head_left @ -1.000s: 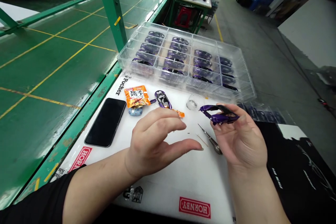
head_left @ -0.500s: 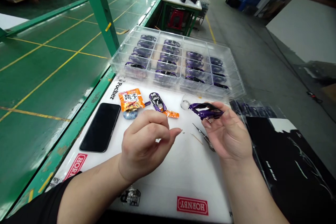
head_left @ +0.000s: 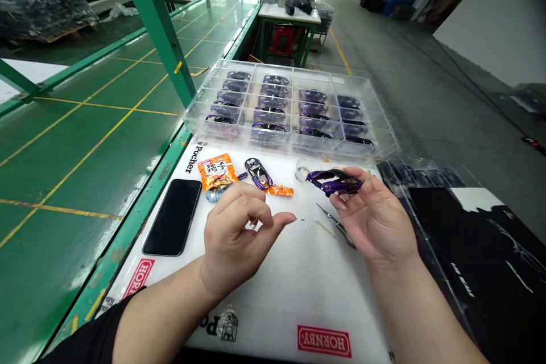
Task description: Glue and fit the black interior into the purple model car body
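Note:
My right hand [head_left: 375, 216] holds a purple model car body shell [head_left: 333, 181] by its right end, just above the white table. My left hand [head_left: 241, 233] hovers at mid-table with its fingers curled in and its thumb stretched toward the right. Whatever its curled fingers hold, if anything, is hidden. Below the shell lie a thin-tipped hand tool [head_left: 336, 226], partly behind my right hand, and a cotton swab [head_left: 325, 228]. Another purple model car body [head_left: 258, 173] rests beyond my left hand, near an orange snack packet [head_left: 217, 172].
A clear compartment tray [head_left: 294, 139] with several purple car bodies spans the table's far end. A black phone [head_left: 173, 217] lies at left, a small clear round container [head_left: 302, 170] near the shell. A black box [head_left: 473, 261] stands at right; a green post [head_left: 157, 28] rises at left.
The view has shifted slightly, so the table items appear a little lower and further right. My right hand still holds the shell; my left hand keeps much the same curled pose.

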